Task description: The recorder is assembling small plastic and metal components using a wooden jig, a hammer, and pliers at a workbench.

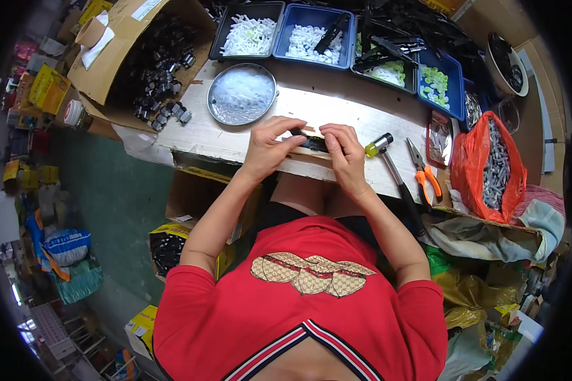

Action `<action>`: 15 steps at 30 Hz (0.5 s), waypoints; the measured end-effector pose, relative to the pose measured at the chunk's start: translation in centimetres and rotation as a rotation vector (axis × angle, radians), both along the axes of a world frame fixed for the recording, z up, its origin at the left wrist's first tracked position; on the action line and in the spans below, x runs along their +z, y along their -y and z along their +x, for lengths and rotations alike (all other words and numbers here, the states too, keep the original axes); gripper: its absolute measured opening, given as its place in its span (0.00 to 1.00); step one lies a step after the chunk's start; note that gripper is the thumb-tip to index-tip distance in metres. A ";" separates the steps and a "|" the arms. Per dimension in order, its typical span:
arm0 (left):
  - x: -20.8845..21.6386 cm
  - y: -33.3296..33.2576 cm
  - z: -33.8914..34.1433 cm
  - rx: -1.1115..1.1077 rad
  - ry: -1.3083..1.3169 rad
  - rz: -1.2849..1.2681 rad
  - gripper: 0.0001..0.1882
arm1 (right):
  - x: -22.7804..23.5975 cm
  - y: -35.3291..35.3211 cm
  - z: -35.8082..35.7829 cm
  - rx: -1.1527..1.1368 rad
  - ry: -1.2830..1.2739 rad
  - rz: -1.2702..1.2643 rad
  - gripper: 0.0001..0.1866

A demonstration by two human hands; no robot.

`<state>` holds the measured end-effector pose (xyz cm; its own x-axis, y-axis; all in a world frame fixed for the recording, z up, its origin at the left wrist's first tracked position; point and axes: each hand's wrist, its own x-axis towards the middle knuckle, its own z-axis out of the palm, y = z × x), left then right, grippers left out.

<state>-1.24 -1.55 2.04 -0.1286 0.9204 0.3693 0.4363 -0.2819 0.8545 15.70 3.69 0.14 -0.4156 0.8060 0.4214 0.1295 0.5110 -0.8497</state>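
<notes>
At the front edge of the white worktable (190, 136), both hands hold a small black part (314, 143) between them, low over a pale strip of the bench. My left hand (268, 147) pinches its left end between thumb and fingers. My right hand (346, 152) grips the other end, its thumb on the near side. What exact kind of part it is I cannot make out. Just right of my right hand lies a hammer (388, 157) with a yellow and black head. Beside that are pliers (425, 171) with orange handles.
Behind the hands stands a round metal dish (242, 65) with a clear film-like content. Blue bins (346, 61) of small white and yellow-green parts line the back. A cardboard box (100, 71) of black parts is at left; a red bag (459, 152) of grey screws or plugs at right.
</notes>
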 end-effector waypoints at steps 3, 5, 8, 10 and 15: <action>-1.0 0.1 1.1 -0.022 0.040 -0.061 0.12 | -0.5 -0.1 -0.2 -0.001 -0.019 0.046 0.05; -1.5 0.2 1.0 -0.012 -0.099 0.026 0.12 | -0.4 -0.1 -0.2 0.008 -0.024 0.042 0.05; -1.8 0.4 0.5 0.028 -0.320 0.111 0.13 | -0.5 -0.2 0.0 0.014 0.017 0.080 0.05; -2.3 0.6 0.0 0.041 -0.398 0.111 0.13 | -0.6 -0.2 -0.1 0.016 0.017 0.082 0.05; -2.1 0.8 0.8 0.107 0.432 -0.227 0.12 | -0.6 -0.1 -0.1 0.025 0.011 0.071 0.05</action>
<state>-0.44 -2.40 -0.02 -0.3237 0.9447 0.0534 0.0451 -0.0410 0.9981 15.55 3.83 -0.49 -0.4405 0.7635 0.4722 0.1253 0.5731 -0.8098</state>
